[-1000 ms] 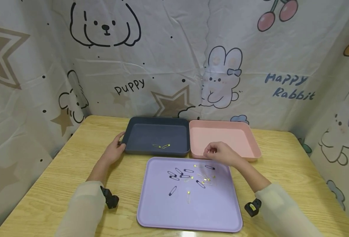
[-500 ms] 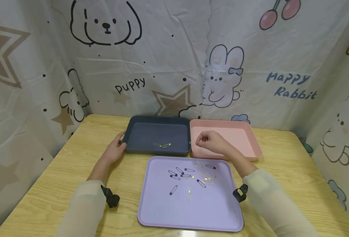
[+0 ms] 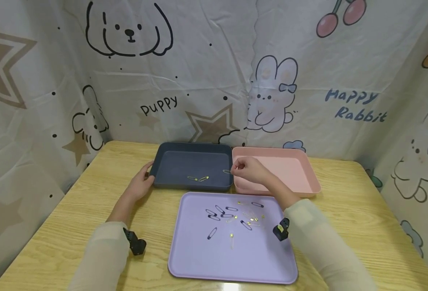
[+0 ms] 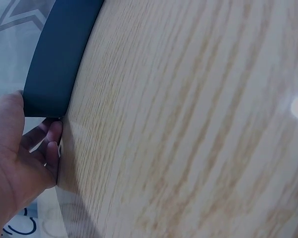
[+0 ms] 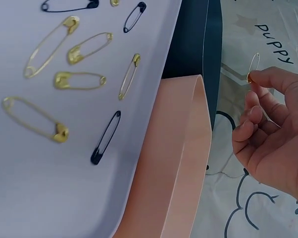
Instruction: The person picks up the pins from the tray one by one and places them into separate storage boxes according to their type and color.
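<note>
My right hand (image 3: 252,169) pinches a gold safety pin (image 5: 255,62) between thumb and index finger; its other fingers curl below in the right wrist view. From over the left edge of the pink tray (image 3: 313,184), the pin reaches over the right side of the dark blue tray (image 3: 177,161). Two gold safety pins (image 3: 204,178) lie inside the blue tray, near its front. My left hand (image 3: 139,186) holds the blue tray's left front corner, with bent fingers low against its end in the left wrist view.
In front, a lilac tray (image 3: 203,262) bears scattered black safety pins (image 3: 212,233) and gold safety pins (image 3: 231,240). The blue and pink trays stand side by side on the wooden table (image 3: 68,230). A printed curtain (image 3: 206,68) closes off the back and sides.
My right hand has moved left and away from me, from the pink tray's front edge to the border with the blue tray, carrying the gold safety pin. The left hand has stayed put.
</note>
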Tool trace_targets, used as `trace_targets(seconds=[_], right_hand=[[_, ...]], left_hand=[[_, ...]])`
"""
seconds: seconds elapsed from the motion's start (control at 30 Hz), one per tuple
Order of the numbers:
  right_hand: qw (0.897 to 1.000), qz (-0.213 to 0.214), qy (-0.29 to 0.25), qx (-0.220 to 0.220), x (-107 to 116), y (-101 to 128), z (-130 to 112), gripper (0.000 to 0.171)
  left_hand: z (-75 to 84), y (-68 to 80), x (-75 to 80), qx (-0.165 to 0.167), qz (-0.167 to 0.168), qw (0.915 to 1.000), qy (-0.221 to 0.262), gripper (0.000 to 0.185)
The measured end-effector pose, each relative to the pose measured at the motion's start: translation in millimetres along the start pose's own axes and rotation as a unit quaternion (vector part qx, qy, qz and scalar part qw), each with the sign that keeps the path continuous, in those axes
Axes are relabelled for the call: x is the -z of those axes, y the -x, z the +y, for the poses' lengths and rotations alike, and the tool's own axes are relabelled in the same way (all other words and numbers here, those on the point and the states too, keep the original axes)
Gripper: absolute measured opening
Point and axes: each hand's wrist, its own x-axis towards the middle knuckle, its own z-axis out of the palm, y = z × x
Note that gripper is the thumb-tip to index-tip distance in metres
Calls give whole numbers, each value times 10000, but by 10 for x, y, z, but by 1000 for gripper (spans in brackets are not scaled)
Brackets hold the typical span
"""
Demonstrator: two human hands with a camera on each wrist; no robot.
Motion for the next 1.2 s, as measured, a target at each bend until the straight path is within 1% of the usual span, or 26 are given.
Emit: trace_targets(seconds=[0.23, 0.37, 0.47, 0.53, 0.6, 0.77, 0.97, 1.2], right_hand=[[9999, -135, 51, 8, -23, -137, -47, 14], [9996, -216, 3, 168, -25, -203, -87, 14], [9989, -181, 70, 418, -26, -253, -121, 14], [9985, -142, 147, 506, -27, -282, -144, 14], [9985, -131, 185, 505, -34, -306, -164, 14], [9991, -203, 237, 277, -73, -351, -195, 16], [9988, -186, 371, 267, -132, -414, -232, 17], [9988, -149, 429, 176, -191, -510, -285, 17]], left_hand=[[2, 14, 3, 70, -54, 10000, -1, 59], [-6, 14, 6, 53, -38, 10000, -27, 59], [-16, 3, 11, 22, -17, 10000, -22, 59], [-24, -4, 14, 2, -10, 10000, -41, 59], [-28, -7, 16, 13, -15, 10000, -51, 59], [-1, 19, 19, 35, -61, 10000, -12, 59], [37, 46, 21, 35, -75, 10000, -2, 58], [27, 41, 15, -21, -20, 10000, -6, 58]])
